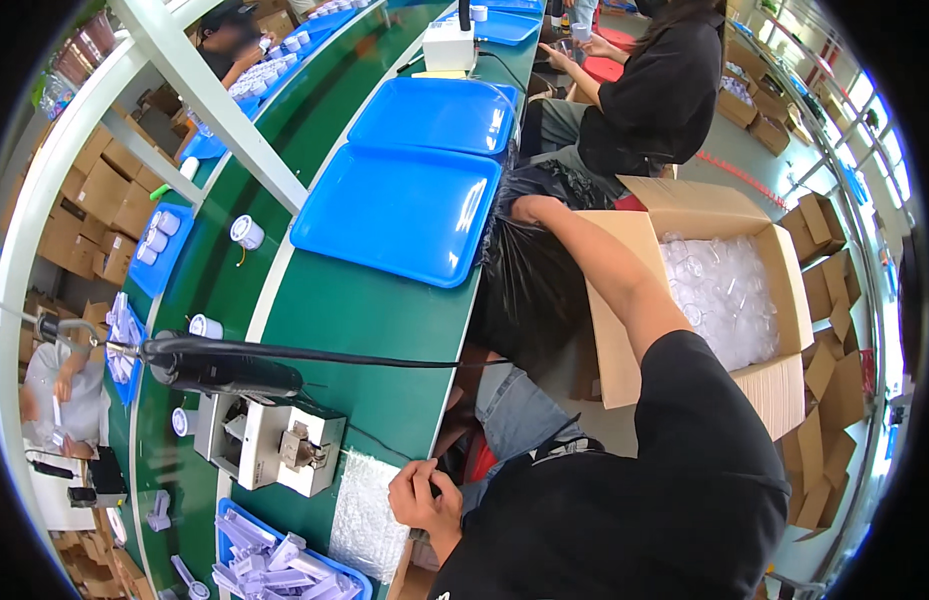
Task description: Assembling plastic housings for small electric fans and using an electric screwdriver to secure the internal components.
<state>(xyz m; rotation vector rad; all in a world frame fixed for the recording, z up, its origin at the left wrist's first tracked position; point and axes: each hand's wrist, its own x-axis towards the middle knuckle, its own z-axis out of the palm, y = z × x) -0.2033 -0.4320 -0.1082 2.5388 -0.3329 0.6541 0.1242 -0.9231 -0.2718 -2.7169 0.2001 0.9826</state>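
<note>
Beside the green table [404, 310] hangs a black bag [529, 295], mouth apparently upward, long axis running downward, probably kept there for easy reach. Near the bubble wrap [364, 512], perhaps laid as padding, the left hand [425, 498] curls loosely, seemingly empty; the right hand [534, 208] reaches into the bag, its grip hidden.

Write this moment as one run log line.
right hand: at black bag, fingers hidden | left hand: curled, at bubble wrap | open carton: holds clear plastic pieces

The green bench [384, 320] carries blue trays [394, 215] (glossy ones), a white machine [306, 462] and 1 bubble-wrap sheet [362, 515].
</note>
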